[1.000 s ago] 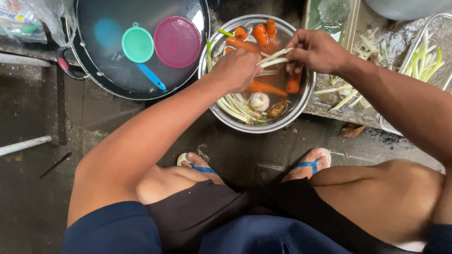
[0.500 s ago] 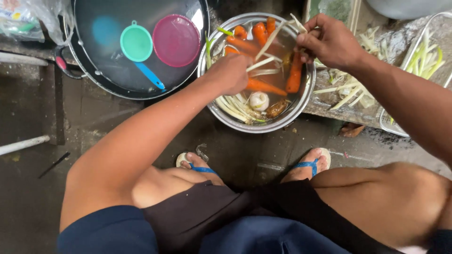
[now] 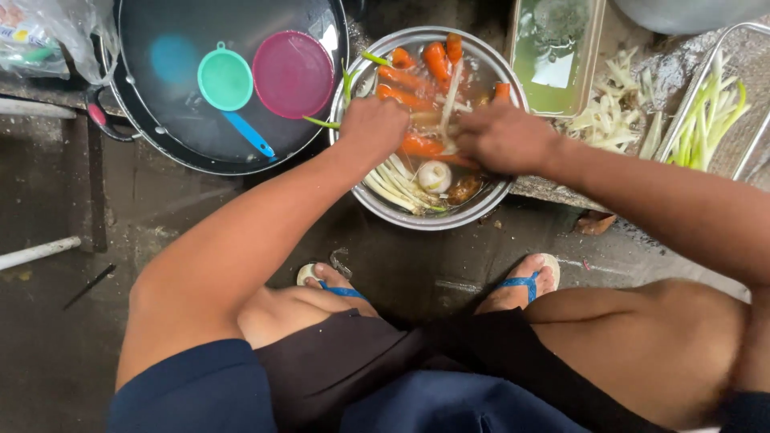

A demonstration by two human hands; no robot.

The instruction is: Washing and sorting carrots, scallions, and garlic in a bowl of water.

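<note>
Steel bowl [image 3: 417, 210], twelve o'clock of feet: left hand [image 3: 373, 128] and right hand [image 3: 501, 138] closed around pale stalks [image 3: 449, 100] over carrots [image 3: 425, 146]. Risk: wet stalks slipping, water splashing. Dark wok [image 3: 160, 152], ten o'clock.

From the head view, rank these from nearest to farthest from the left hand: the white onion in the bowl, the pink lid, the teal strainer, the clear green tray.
Measured from the left hand:
1. White onion, just to its right and nearer the person, inside the metal bowl.
2. Pink lid, to its left in the black pan.
3. Teal strainer and clear green tray, on opposite sides; too close to call.
</note>
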